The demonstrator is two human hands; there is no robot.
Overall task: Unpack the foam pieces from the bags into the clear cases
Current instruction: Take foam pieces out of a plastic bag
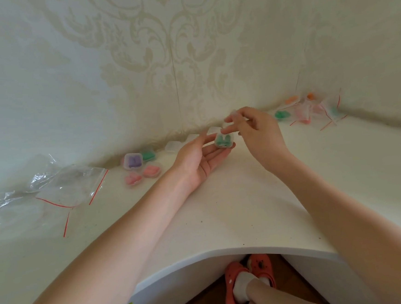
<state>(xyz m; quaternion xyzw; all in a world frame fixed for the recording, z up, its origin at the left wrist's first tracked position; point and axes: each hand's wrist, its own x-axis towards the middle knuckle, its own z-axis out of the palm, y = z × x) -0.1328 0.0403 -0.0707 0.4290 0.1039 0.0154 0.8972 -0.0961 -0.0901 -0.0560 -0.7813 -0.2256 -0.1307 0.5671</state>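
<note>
Cream tabletop (234, 197), dark specks scattered on surface, curved cut-out at near edge. Wall (153, 47) behind, pale wallpaper with damask scroll pattern, vertical seam near centre. Below cut-out: brown wooden floor (213, 292), feet in white socks and red-orange clogs (232, 291). Dark brown object at bottom edge, unclear.

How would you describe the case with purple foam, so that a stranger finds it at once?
Look along the wall to the group of filled cases left of the left hand. The purple case is the only purple one; its neighbours hold green or pink foam.
</note>
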